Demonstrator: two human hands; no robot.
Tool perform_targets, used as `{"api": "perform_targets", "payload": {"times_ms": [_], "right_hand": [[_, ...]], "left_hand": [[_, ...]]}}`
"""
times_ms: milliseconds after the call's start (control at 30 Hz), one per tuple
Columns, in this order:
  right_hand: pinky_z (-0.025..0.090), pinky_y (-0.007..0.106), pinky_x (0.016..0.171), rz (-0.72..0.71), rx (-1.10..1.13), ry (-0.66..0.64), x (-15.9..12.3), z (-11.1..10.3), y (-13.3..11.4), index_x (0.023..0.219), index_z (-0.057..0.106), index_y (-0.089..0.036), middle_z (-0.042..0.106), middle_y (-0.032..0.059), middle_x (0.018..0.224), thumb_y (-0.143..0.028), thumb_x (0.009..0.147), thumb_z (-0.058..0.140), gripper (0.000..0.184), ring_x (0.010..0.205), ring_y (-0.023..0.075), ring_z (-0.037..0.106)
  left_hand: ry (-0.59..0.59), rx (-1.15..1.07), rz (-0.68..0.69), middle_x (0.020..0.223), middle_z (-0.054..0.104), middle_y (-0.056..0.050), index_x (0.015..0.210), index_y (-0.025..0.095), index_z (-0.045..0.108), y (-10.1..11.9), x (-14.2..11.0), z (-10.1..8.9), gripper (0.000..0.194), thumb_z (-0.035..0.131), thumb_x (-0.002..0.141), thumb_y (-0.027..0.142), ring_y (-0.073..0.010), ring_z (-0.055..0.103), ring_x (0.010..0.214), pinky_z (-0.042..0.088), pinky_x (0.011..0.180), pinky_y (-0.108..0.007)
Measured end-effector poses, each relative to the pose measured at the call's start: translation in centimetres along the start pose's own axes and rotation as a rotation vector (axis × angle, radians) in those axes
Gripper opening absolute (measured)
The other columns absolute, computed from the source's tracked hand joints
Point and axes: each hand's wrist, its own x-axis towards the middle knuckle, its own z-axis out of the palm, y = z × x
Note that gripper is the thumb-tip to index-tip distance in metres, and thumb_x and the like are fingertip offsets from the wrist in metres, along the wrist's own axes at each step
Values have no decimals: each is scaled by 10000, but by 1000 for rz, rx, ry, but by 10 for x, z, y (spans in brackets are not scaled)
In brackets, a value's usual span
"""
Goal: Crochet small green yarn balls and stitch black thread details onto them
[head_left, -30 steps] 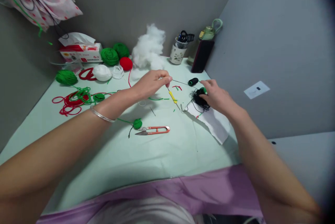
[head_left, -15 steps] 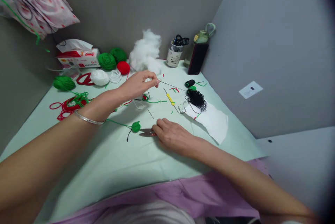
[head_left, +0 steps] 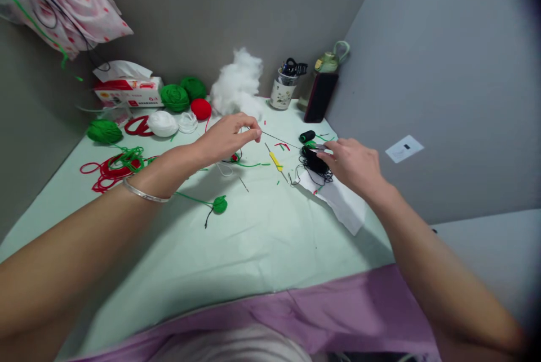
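Observation:
My left hand point(head_left: 231, 135) pinches a strand of black yarn point(head_left: 281, 140), pulled taut toward the tangled black yarn bundle point(head_left: 318, 166) at the right. Over that bundle is my right hand point(head_left: 353, 163), closed on the thread snips, whose blades point(head_left: 318, 148) point left near the strand; the handles are hidden in my fingers. A small green crocheted piece point(head_left: 310, 144) lies just behind the blades. Beneath my left hand a small red piece point(head_left: 234, 158) shows in part. A yellow-handled crochet hook point(head_left: 276, 161) rests between my hands.
A torn white paper point(head_left: 344, 204) lies under the black bundle. Near the middle are a needle point(head_left: 244, 184) and a green ball with a black tail point(head_left: 220, 204). White stuffing point(head_left: 236, 83), a cup point(head_left: 282, 93), a dark phone point(head_left: 321, 97) and green yarn balls point(head_left: 174, 97) stand along the back.
My right hand left the black bundle, picked up the snips from the table's middle and carried them back to the bundle. My left hand moved slightly left, still pinching the black strand.

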Motion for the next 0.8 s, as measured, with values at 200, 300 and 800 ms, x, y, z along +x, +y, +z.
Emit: {"api": "perform_targets", "payload": {"times_ms": [200, 300, 800], "right_hand": [[296, 335, 608, -73, -59, -28, 26, 20, -21, 989, 741, -165, 729, 159, 1038, -314, 980, 544, 247, 967, 293, 633], [275, 330, 611, -47, -63, -21, 29, 21, -26, 943, 734, -144, 734, 167, 1044, -300, 1008, 476, 308, 950, 285, 649], [520, 324, 771, -296, 1191, -113, -27, -24, -76, 1228, 679, -246, 697, 85, 1227, -416, 908, 694, 363, 904, 189, 667]], "left_hand": [[-5, 7, 13, 1150, 693, -53, 847, 203, 713, 1, 0, 0, 244, 536, 927, 351, -240, 606, 1061, 395, 1022, -416], [-7, 4, 13, 1150, 691, -54, 853, 199, 718, 2, -2, -1, 247, 540, 928, 353, -238, 602, 1063, 397, 1025, -418], [-54, 52, 69, 829, 626, -22, 853, 235, 779, 27, -43, -18, 254, 583, 940, 371, -215, 591, 881, 425, 824, -341]]}}
